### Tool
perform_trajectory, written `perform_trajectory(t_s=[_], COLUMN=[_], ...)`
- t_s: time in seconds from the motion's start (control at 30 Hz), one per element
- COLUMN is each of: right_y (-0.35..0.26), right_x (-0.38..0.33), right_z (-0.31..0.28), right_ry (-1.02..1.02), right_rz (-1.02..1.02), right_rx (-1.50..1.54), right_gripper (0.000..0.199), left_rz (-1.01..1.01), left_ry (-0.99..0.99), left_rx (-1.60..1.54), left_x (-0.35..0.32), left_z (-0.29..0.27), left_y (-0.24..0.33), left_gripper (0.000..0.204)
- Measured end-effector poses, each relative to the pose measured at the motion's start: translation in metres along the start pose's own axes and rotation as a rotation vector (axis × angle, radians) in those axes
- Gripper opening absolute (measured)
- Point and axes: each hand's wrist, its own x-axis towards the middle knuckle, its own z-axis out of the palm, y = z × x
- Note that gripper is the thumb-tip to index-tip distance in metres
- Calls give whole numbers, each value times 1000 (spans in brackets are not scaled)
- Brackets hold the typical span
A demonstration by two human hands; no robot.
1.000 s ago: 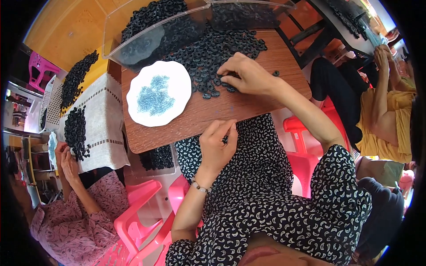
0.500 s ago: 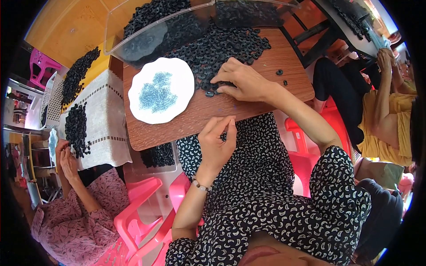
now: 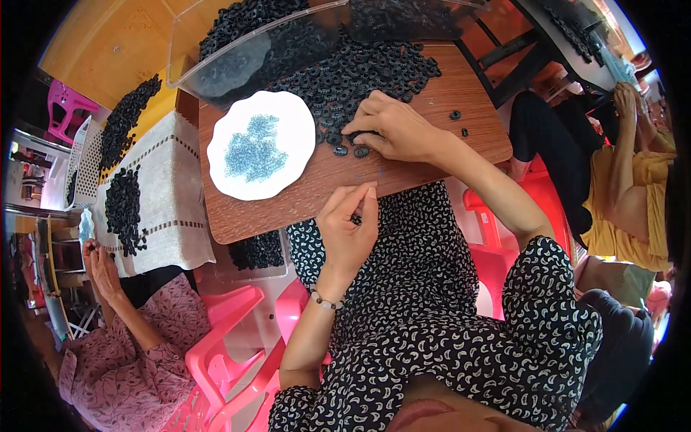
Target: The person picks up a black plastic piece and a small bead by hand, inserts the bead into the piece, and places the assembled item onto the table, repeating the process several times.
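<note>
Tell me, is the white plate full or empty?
Neither: the white plate holds a small heap of blue bits in the middle, with bare white all around them.

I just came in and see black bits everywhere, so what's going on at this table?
A person sits at a small wooden table sorting through a heap of small black rings. The right hand rests at the edge of the heap, fingers on a few loose rings. The left hand is at the table's near edge, pinching something small and dark. A white plate of tiny blue pieces sits to the left. Other people sit nearby.
</note>
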Motion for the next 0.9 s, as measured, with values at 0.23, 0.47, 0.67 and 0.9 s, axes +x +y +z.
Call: perform_trajectory(t_s=[0.23,0.47,0.67,0.9], right_y=[2,-25,-54,-63], right_x=[3,-7,-22,-20], right_z=[-1,-15,-18,-21], right_ry=[55,47,-117,-171], right_rz=[57,272,442,516], right_rx=[54,623,1037,1105], right_gripper=[16,21,23,23], left_rz=[-142,-213,45,4], left_ry=[49,195,133,132], left_rx=[-104,-264,-19,38], left_x=[1,2,2,1], left_z=[-1,-4,-10,-13], left_y=[-7,-8,0,-5], left_gripper=[15,32,42,30])
